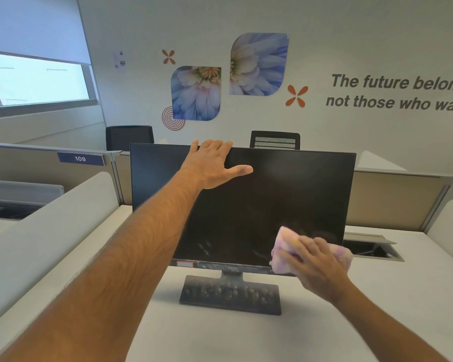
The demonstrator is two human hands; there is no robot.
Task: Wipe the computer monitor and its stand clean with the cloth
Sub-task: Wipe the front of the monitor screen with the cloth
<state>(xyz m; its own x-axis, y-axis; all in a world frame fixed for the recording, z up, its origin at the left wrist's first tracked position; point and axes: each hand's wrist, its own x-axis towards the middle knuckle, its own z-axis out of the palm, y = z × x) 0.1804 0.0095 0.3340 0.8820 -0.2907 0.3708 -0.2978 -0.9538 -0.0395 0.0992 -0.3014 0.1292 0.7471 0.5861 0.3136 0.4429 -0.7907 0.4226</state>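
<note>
Pink cloth (311,253) is pressing the monitor (246,205) at five o'clock, bunched in the right hand (317,267) grip. Left hand (212,165), fingers hooked over the top edge at twelve o'clock, is steadying it. Pushing hard could be tipping the monitor; the dusty stand (230,293) on the tabletop (220,335) is waiting.

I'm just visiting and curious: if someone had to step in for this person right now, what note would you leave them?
Left hand: grips the monitor by its top edge, fingers over the back, thumb on the screen.
Right hand: presses the pink cloth against the screen's lower right corner.
Done: hard to say; smudges show on the lower screen.
Left: the rest of the screen, the bottom bezel, and the stand, whose base looks dusty and untouched.
</note>
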